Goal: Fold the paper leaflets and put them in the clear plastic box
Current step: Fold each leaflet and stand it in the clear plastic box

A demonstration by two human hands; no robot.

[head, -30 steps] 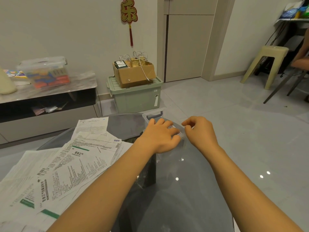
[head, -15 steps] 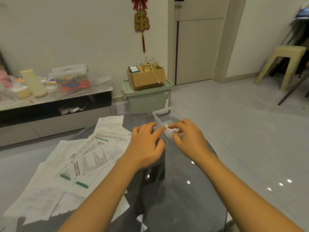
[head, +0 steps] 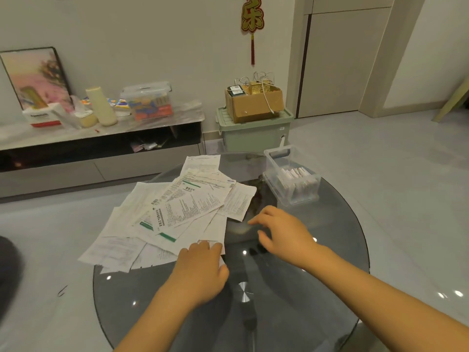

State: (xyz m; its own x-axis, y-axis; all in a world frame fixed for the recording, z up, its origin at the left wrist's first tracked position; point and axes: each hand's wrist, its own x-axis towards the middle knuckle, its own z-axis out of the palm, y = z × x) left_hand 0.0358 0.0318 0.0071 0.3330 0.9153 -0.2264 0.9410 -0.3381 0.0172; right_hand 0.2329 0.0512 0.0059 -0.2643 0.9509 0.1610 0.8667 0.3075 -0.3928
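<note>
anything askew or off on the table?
The unfolded leaflets lie in a loose, overlapping heap, fanned at mixed angles, some overhanging the glass table's left edge. The clear plastic box stands upright, lidless, folded leaflets inside. Nothing spilled or visibly damaged.

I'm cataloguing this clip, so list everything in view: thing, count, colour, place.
unfolded leaflets: many, white, heaped on table's left
clear plastic box: one, table's far right, folded leaflets inside
glass table: one, dark, round
green bin: one, floor behind table
cardboard box: one, brown, on green bin
low cabinet: one, grey, left wall
framed picture: one, pink, on cabinet
red ornament: one, wall
left hand: touches heap's near edge
right hand: open, above glass
</note>
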